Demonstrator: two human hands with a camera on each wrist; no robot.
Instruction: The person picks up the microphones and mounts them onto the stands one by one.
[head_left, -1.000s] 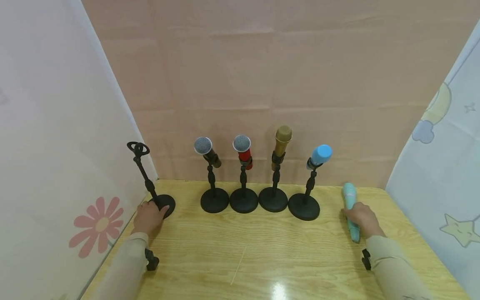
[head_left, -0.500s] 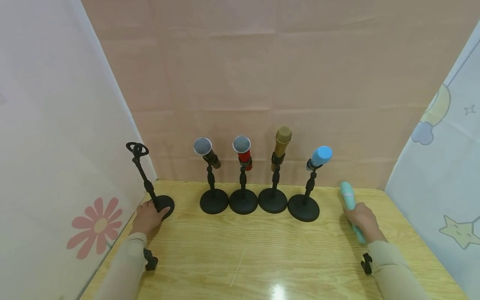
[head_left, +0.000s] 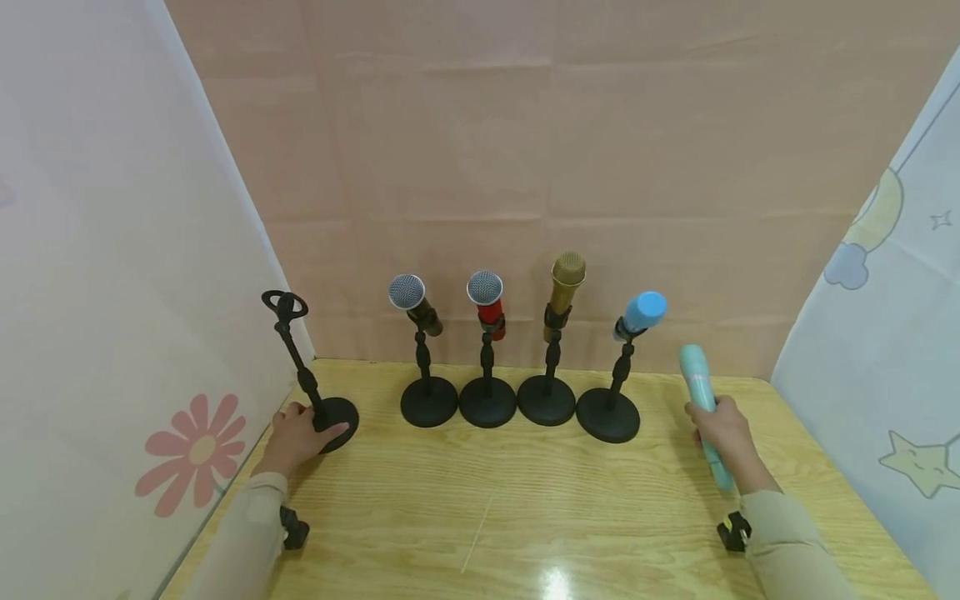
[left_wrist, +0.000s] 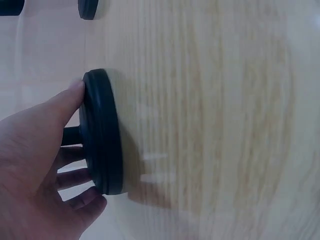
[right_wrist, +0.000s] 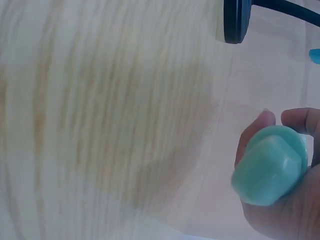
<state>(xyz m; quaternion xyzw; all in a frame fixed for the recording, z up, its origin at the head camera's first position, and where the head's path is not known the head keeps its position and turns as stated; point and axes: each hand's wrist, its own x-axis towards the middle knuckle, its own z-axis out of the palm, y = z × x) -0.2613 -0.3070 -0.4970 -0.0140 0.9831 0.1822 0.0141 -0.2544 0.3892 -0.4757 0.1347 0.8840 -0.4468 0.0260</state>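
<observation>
At the left of the table, my left hand (head_left: 297, 439) grips the round base of a black microphone stand (head_left: 307, 381) whose ring-shaped clip holds nothing. In the left wrist view the thumb and fingers spread around the rim of the base (left_wrist: 103, 132). Whether the base touches the table I cannot tell. On the right, my right hand (head_left: 724, 429) has its fingers wrapped round the handle of a turquoise microphone (head_left: 697, 377), which is tilted with its head raised. Its rounded handle end (right_wrist: 270, 167) faces the camera in the right wrist view.
Between my hands stands a row of stands holding a black microphone (head_left: 415, 300), a red microphone (head_left: 489, 310), a gold microphone (head_left: 566, 283) and a blue microphone (head_left: 643, 311). A pinkish cloth (head_left: 450, 167) hangs behind the wooden table (head_left: 420, 508); patterned cloths flank it.
My right hand has picked the turquoise microphone up from the table and tilted its head upward. My left hand has shifted the bare stand slightly right and nearer.
</observation>
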